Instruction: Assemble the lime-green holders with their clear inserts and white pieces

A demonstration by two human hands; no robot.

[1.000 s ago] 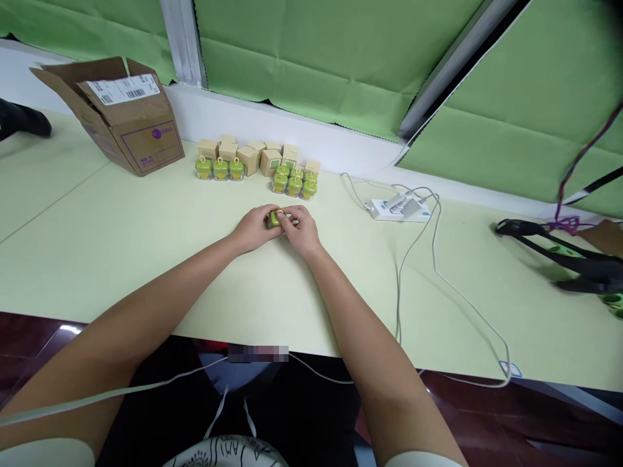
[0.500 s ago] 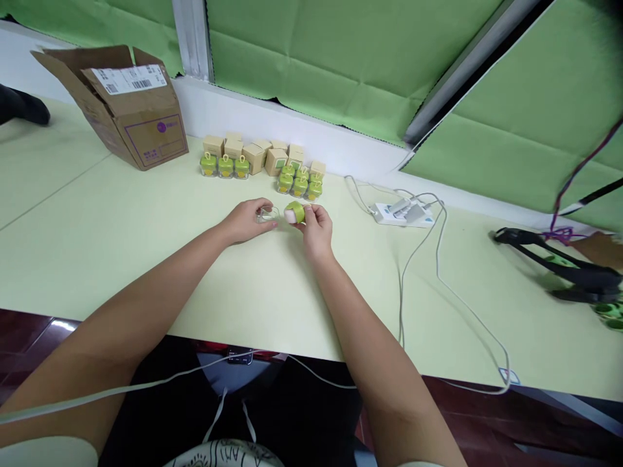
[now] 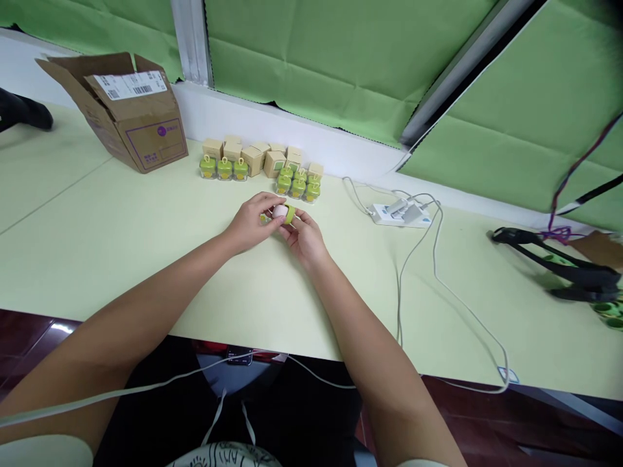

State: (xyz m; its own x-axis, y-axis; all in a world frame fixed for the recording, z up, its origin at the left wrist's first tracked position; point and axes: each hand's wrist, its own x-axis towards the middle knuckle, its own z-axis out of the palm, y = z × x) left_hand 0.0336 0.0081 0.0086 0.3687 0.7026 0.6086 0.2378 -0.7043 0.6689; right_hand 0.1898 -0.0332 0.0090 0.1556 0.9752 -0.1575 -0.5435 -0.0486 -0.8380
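Observation:
My left hand (image 3: 252,225) and my right hand (image 3: 306,239) meet above the table. The right fingers grip a green lid (image 3: 291,215), turned sideways, with a white rounded piece (image 3: 279,211) on its left side. My left thumb and fingertips close around that white piece. A bit of yellow-green shows between the left fingers, perhaps the clear cup, mostly hidden by them. Just behind stand several clear jars with green lids (image 3: 298,188). Farther left is a row of three similar jars (image 3: 224,168) with ring handles on top.
Small tan boxes (image 3: 253,159) stand behind the jars. An open cardboard carton (image 3: 156,139) is at the back left. To the right lie a white power strip (image 3: 402,215) with trailing cables and a black frame-like object (image 3: 559,266). The table's front edge runs near my body.
My hands have come together. The lid with its white piece has shifted left to my left fingers, which now touch the white piece. The clear cup is now mostly hidden.

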